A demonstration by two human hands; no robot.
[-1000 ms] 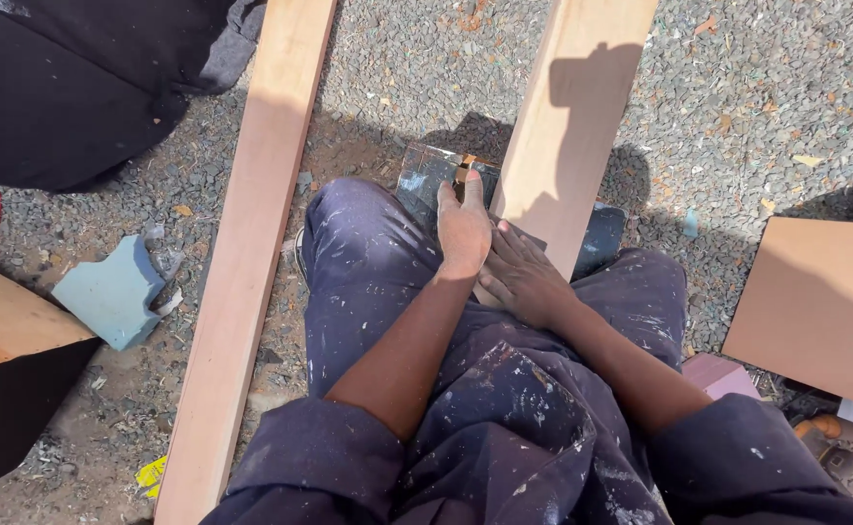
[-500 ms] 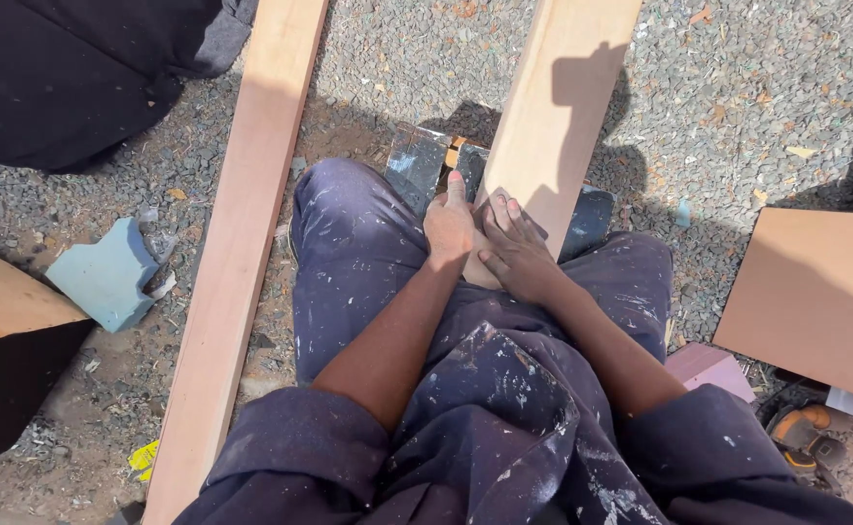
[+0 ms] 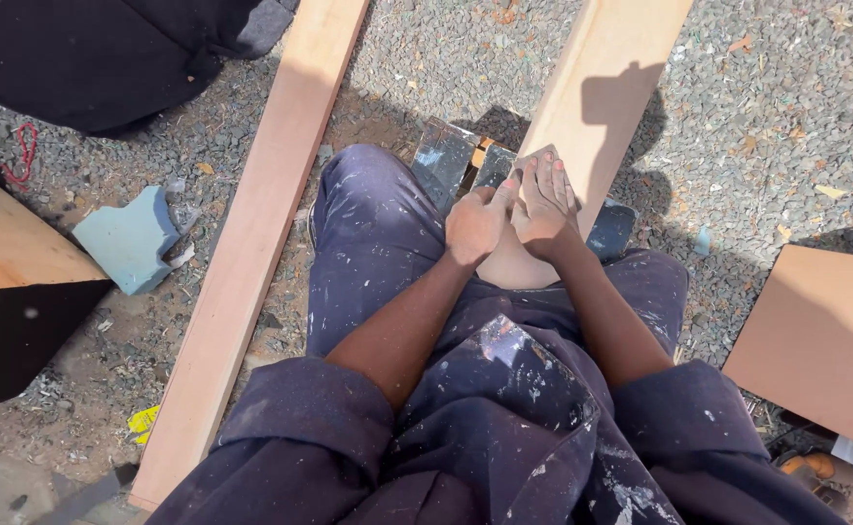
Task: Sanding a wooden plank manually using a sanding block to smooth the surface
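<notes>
1. Long pale plank [image 3: 602, 87], smooth and sunlit, slanting over gravel [image 3: 767, 126], near end between the knees on a dark block [image 3: 443, 160].
2. Second, redder plank [image 3: 261, 233] lying well left, beside a blue foam scrap [image 3: 130, 238].
3. Right hand [image 3: 546, 209] flat on the pale plank's end, fingers spread forward.
4. Left hand [image 3: 475, 222] pressed against the right, loosely curled, seemingly on sandpaper; grip unclear.

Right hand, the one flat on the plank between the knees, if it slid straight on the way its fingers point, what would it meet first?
Only more of the same plank: the right hand points along its length, and the board's face looks bare to the picture's top edge.
</notes>
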